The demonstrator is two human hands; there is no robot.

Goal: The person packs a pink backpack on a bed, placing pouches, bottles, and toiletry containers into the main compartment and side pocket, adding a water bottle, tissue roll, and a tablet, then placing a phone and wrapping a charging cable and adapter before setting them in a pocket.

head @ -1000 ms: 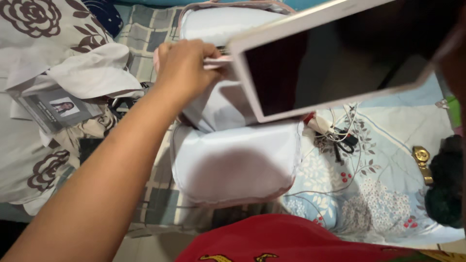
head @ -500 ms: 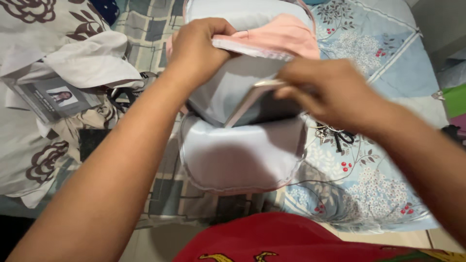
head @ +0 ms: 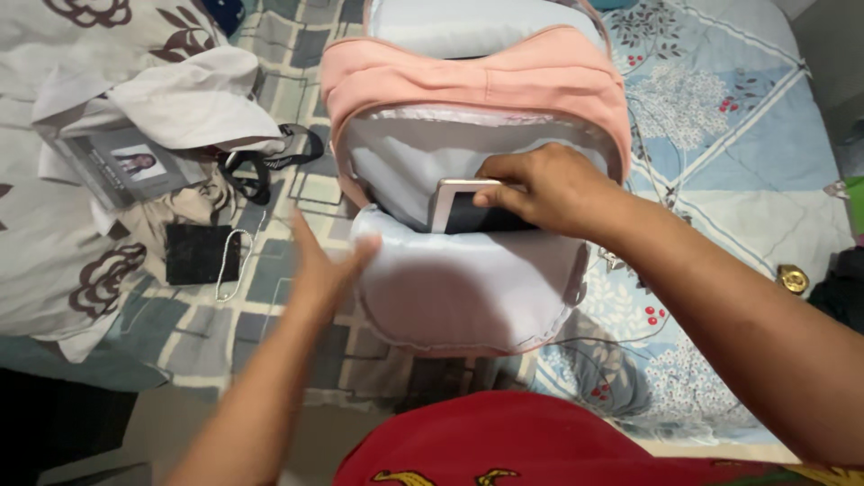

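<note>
A pink and pale-blue backpack [head: 468, 297] lies on the bed with its main compartment unzipped and gaping. My right hand [head: 549, 189] grips a white-framed tablet [head: 454, 202] that stands mostly down inside the opening, only its upper corner showing. My left hand [head: 319, 261] hovers with fingers spread just left of the backpack's front pocket, holding nothing.
Left of the backpack lie a small black pouch with a white cord [head: 202, 254], a black strap [head: 270, 166], white cloth [head: 193, 99] and a card with a photo [head: 130, 166]. A gold-coloured watch [head: 793, 278] rests on the floral bedsheet [head: 720, 117] at right. Red fabric [head: 540, 441] fills the bottom edge.
The tablet, held high in front of me a second ago, has come down into the backpack. My left hand let go of the bag's rim and dropped to the left.
</note>
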